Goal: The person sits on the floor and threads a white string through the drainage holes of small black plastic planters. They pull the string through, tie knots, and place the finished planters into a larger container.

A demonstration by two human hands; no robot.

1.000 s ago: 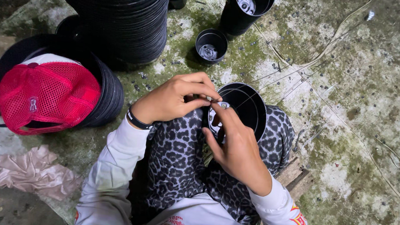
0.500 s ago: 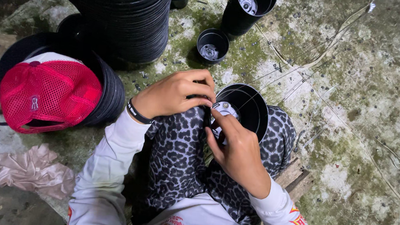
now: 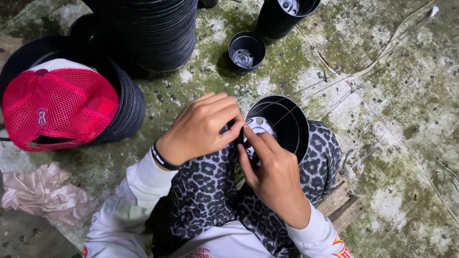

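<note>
A black plastic pot [image 3: 287,125] rests on my lap, over leopard-print trousers, with thin wires running across its mouth. My left hand [image 3: 202,127] grips the pot's near rim with fingers curled. My right hand [image 3: 272,176] pinches at the rim and the wire with thumb and forefinger, right beside the left fingertips. A pale disc shows inside the pot, partly hidden by my fingers.
A tall stack of black pots [image 3: 140,18] lies at top left. A red mesh cap [image 3: 56,107] sits on another stack. One small pot [image 3: 246,51] and a taller pot [image 3: 291,5] stand on the mossy concrete. A pink cloth [image 3: 44,193] lies at lower left.
Both hands have closed in on the pot's near rim. My right thumb and forefinger have moved up to the wire at the rim.
</note>
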